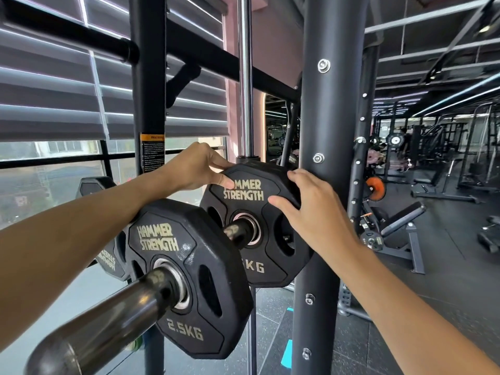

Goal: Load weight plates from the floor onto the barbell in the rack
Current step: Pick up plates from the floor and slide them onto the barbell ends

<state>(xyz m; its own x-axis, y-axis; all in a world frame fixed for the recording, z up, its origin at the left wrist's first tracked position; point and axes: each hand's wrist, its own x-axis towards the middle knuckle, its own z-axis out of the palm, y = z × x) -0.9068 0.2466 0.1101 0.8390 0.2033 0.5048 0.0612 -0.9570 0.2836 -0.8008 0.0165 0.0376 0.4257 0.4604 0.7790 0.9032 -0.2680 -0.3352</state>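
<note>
Two black Hammer Strength weight plates sit on steel sleeves in front of me. The nearer one, marked 2.5KG (189, 307), is on the thick bar sleeve (94, 331) that runs in from the lower left. The farther plate (254, 263) sits on a shorter sleeve end (235, 231) beside the rack upright (324, 104). My left hand (194, 166) grips its upper left edge, thumb on the face. My right hand (305, 209) holds its upper right edge, fingers curled over the rim.
A third plate (108, 263) shows partly behind the nearer one. A chrome guide rod (244, 77) rises just behind the held plate, and a black post (147, 77) stands to the left. An adjustable bench (400, 226) and other machines fill the right; windows with blinds lie left.
</note>
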